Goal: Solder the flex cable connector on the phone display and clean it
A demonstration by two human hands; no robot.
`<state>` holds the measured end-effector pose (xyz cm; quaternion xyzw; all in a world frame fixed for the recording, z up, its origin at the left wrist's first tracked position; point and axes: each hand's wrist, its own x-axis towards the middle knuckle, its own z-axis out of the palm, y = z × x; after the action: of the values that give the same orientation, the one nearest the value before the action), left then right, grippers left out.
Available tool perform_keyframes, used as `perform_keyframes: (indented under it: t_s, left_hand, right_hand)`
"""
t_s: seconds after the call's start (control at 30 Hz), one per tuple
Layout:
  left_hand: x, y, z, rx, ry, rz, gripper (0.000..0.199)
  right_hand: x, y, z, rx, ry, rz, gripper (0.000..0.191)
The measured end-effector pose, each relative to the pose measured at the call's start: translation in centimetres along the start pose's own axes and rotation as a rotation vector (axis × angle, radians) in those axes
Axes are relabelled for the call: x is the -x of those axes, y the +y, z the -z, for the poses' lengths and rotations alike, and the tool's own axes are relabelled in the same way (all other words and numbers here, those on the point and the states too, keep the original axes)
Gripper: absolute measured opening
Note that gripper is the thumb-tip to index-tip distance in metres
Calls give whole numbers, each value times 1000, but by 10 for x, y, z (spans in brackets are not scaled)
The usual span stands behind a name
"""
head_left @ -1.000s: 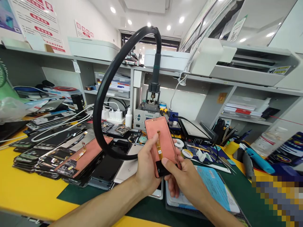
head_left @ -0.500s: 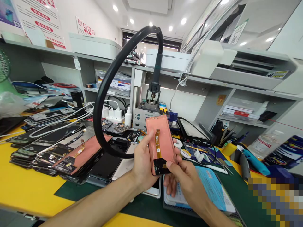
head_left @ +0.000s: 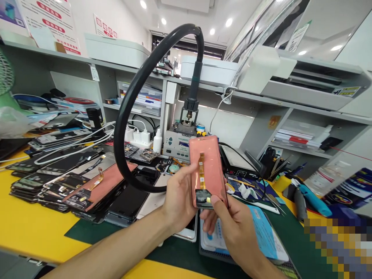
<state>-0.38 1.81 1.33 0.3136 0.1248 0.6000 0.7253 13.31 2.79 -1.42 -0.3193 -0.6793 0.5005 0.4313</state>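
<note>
A pink-backed phone screen panel is held up nearly upright in front of me, its ribbon cable and black lower strip facing me. My left hand grips its left edge, thumb on the pink back. The right hand holds the lower right corner, its thumb near a small pale yellow spot on the black strip and its other fingers curled below. Beneath the hands, a white phone lies partly hidden beside a blue and white packet on a dark tray.
Stacks of phone panels cover the left of the yellow table. A thick black hose loops up from a grey machine. Tools, a yellow-capped bottle and a clear bottle stand at right.
Both hands have moved the pink panel to the right and slightly up. Its tilt has changed a little, and light now glints off the black strip.
</note>
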Motion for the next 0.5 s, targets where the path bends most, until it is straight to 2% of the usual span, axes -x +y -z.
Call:
perform_keyframes:
  t_s: [0.1,0.17,0.3,0.5]
  left_hand:
    - [-1,-5,3,-157,-40,22,18]
    - [-2,-7,4,-207,-39,15,7]
    - [-2,-8,4,-281,-94,35,7]
    - [-4,-9,7,-312,-112,13,11]
  right_hand:
    - [-2,-1,4,-43,62,32,39]
    - [-4,-1,5,-81,70,28,37]
    - [-3,0,5,-142,64,3,36]
    - [-3,2,5,-201,90,-11,34]
